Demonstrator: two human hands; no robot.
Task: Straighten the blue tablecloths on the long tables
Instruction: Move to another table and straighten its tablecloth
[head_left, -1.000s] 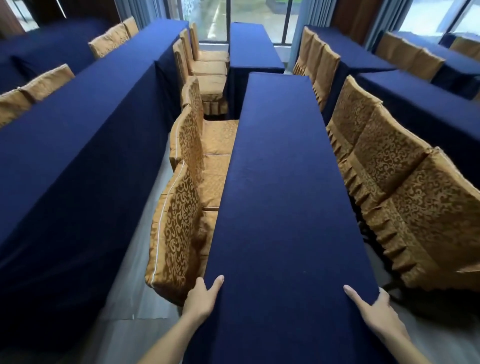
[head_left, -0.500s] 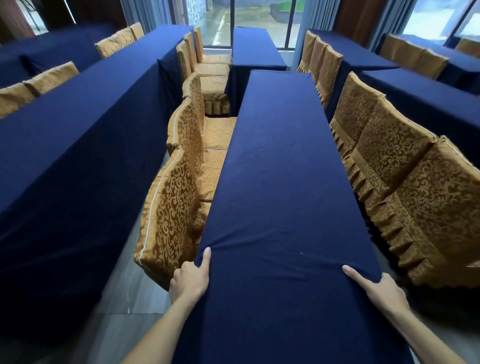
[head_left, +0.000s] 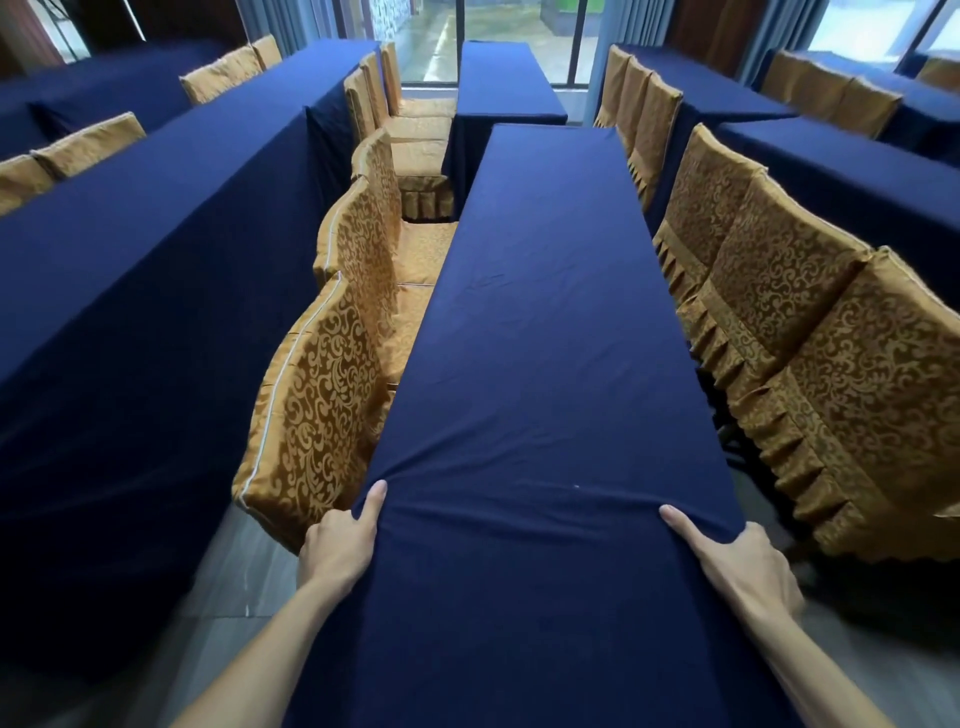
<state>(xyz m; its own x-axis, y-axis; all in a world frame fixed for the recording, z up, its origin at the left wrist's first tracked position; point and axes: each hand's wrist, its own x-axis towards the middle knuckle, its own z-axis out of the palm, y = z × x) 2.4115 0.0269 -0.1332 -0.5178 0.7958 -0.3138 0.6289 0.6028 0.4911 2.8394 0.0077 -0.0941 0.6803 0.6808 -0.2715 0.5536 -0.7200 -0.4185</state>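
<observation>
The blue tablecloth (head_left: 540, 322) covers a long narrow desk (head_left: 545, 218) that runs straight away from the person toward the windows, so its long axis lies dead ahead, between the 2 arms. Both hands sit at the near end, 1 on each long edge. The left hand (head_left: 340, 540) is clamped on the left edge, thumb on top of the cloth and fingers curled down over the side, out of sight. The right hand (head_left: 743, 566) mirrors it on the right edge, thumb lying along the top, fingers wrapped over the drop.

Between the 2 thumbs a shallow ridge of gathered cloth crosses the desk from edge to edge, and fainter creases fan out from the left thumb toward the middle. Further up the top there is a small pucker, roughly halfway along; the far end looks flat.

Neither hand is nearer the work; they are level with each other and the slack lies just ahead of both. By my reckoning, any pull that clears it has to run along the length, evenly from both sides, or the cloth will skew. The gold-covered chairs (head_left: 322, 415) stand tight against the left edge, just beside the left hand, and another row (head_left: 831, 364) flanks the right.
</observation>
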